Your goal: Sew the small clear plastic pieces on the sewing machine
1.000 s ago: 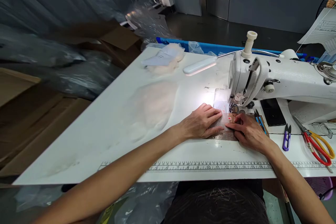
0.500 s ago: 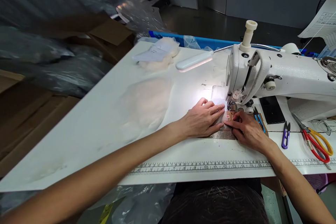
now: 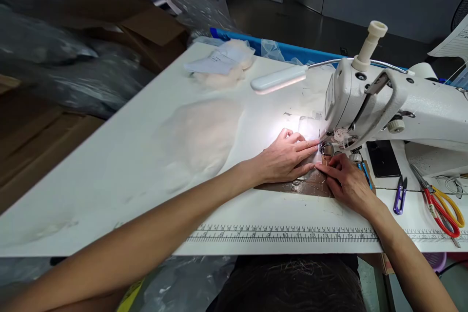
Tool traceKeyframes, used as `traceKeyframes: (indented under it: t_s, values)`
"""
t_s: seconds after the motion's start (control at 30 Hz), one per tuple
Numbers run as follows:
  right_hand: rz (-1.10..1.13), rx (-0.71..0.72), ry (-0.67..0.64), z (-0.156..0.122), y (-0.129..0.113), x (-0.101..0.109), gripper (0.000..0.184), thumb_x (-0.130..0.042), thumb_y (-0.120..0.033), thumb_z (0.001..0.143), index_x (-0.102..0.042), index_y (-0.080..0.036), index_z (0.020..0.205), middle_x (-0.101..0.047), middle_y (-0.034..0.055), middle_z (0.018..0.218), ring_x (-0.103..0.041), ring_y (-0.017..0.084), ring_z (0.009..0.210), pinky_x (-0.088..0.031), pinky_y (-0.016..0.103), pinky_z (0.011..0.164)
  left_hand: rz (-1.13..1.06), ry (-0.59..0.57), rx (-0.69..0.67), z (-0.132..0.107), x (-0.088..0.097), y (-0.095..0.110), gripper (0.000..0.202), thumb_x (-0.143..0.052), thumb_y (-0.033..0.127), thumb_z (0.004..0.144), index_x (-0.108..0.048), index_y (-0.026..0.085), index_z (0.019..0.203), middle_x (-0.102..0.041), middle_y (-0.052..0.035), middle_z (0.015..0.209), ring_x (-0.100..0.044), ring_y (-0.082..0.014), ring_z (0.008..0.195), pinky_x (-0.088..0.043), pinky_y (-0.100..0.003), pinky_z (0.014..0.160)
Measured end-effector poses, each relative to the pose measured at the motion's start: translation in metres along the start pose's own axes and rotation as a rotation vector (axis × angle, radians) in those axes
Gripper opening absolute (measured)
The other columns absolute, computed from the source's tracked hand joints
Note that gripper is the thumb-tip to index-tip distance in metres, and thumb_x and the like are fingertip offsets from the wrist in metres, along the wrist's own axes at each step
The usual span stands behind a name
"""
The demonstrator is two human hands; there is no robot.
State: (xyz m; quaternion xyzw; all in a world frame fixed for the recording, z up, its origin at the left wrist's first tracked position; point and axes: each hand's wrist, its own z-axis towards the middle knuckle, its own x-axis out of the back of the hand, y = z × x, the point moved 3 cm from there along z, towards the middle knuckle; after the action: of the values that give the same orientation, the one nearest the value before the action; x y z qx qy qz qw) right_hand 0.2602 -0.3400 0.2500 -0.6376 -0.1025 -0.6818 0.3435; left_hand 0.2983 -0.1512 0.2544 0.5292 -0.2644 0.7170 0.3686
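My left hand [image 3: 292,157] lies flat with its fingers stretched over a small piece of sheer white fabric [image 3: 310,124], pressing it down. Its fingertips are just left of the presser foot of a white sewing machine [image 3: 351,102]. On the other side, my right hand [image 3: 347,180] has its fingers bent, with thumb and index finger pinched at the fabric's near edge, close to the left thumb. Both hands rest over a shiny brown sheet [image 3: 292,186] on the machine bed. Most of the fabric is hidden under my fingers.
A lamp [image 3: 280,80] lights the needle area. Sheer pieces with a paper slip [image 3: 215,61] lie at the back left. Right of the hands are a black phone [image 3: 383,158], purple snips [image 3: 399,196] and red- and yellow-handled scissors [image 3: 440,204]. A ruler strip [image 3: 285,234] runs along the front edge.
The view has shifted slightly, so the machine sits farther right and tilted. More of the brown sheet shows beneath my left hand. Both hands keep nearly the same pose at the presser foot.
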Motion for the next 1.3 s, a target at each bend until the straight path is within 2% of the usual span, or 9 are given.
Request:
traceKeyframes:
  t_s: [0.3, 0.73, 0.87, 0.97, 1.07, 1.17, 1.3]
  values:
    - [-0.007, -0.006, -0.014, 0.000, 0.000, 0.000, 0.039, -0.050, -0.015, 0.091, -0.066, -0.026, 0.125, -0.058, 0.0103, 0.107, -0.057, 0.019, 0.080, -0.055, 0.033, 0.073, -0.013, 0.020, 0.007, 0.000, -0.001, 0.000, 0.042, -0.037, 0.039, 0.100, -0.060, 0.015, 0.125, -0.063, -0.0137, 0.128, -0.056, -0.0272, 0.096, -0.038, -0.043, 0.082]
    - [0.011, -0.047, -0.028, 0.001, 0.001, 0.002, 0.041, -0.052, -0.012, 0.088, -0.069, -0.029, 0.121, -0.060, 0.0077, 0.103, -0.058, 0.018, 0.079, -0.055, 0.032, 0.076, 0.064, -0.017, 0.029, 0.002, 0.000, 0.009, 0.046, -0.035, 0.041, 0.101, -0.059, 0.010, 0.125, -0.059, -0.0146, 0.133, -0.056, -0.0269, 0.095, -0.038, -0.042, 0.082]
    - [0.023, -0.039, -0.009, 0.000, 0.002, 0.002, 0.041, -0.054, -0.011, 0.088, -0.069, -0.029, 0.121, -0.058, 0.0073, 0.104, -0.059, 0.018, 0.081, -0.055, 0.032, 0.077, 0.059, 0.050, -0.003, 0.000, 0.001, 0.006, 0.044, -0.035, 0.041, 0.101, -0.059, 0.011, 0.124, -0.059, -0.0154, 0.133, -0.056, -0.0280, 0.099, -0.039, -0.043, 0.084]
    - [0.023, -0.035, 0.010, -0.001, 0.004, 0.001, 0.041, -0.055, -0.012, 0.088, -0.069, -0.030, 0.122, -0.057, 0.0069, 0.104, -0.059, 0.017, 0.080, -0.055, 0.032, 0.077, 0.035, 0.185, -0.069, -0.002, 0.005, 0.005, 0.035, -0.037, 0.035, 0.101, -0.062, 0.013, 0.113, -0.066, -0.0129, 0.119, -0.058, -0.0246, 0.092, -0.040, -0.043, 0.083]
    - [0.024, -0.041, 0.014, -0.001, 0.006, -0.001, 0.039, -0.054, -0.015, 0.091, -0.068, -0.030, 0.124, -0.057, 0.0072, 0.101, -0.058, 0.017, 0.079, -0.055, 0.032, 0.077, -0.027, 0.274, -0.162, -0.003, 0.008, 0.007, 0.025, -0.041, 0.023, 0.099, -0.064, 0.016, 0.093, -0.071, -0.0064, 0.098, -0.059, -0.0174, 0.079, -0.042, -0.036, 0.076]
    - [0.031, -0.064, 0.008, -0.001, 0.007, -0.003, 0.038, -0.054, -0.018, 0.092, -0.067, -0.030, 0.125, -0.057, 0.0079, 0.101, -0.057, 0.018, 0.080, -0.055, 0.033, 0.077, -0.058, 0.260, -0.243, -0.003, 0.008, 0.012, 0.022, -0.044, 0.020, 0.096, -0.063, 0.016, 0.085, -0.071, -0.0048, 0.092, -0.058, -0.0153, 0.074, -0.043, -0.033, 0.071]
    - [0.047, -0.077, 0.001, -0.001, 0.007, -0.002, 0.039, -0.053, -0.017, 0.091, -0.068, -0.031, 0.124, -0.056, 0.0078, 0.103, -0.056, 0.018, 0.082, -0.055, 0.034, 0.079, -0.094, 0.222, -0.265, -0.003, 0.007, 0.015, 0.022, -0.044, 0.021, 0.095, -0.065, 0.017, 0.091, -0.071, -0.0052, 0.092, -0.059, -0.0160, 0.075, -0.044, -0.033, 0.071]
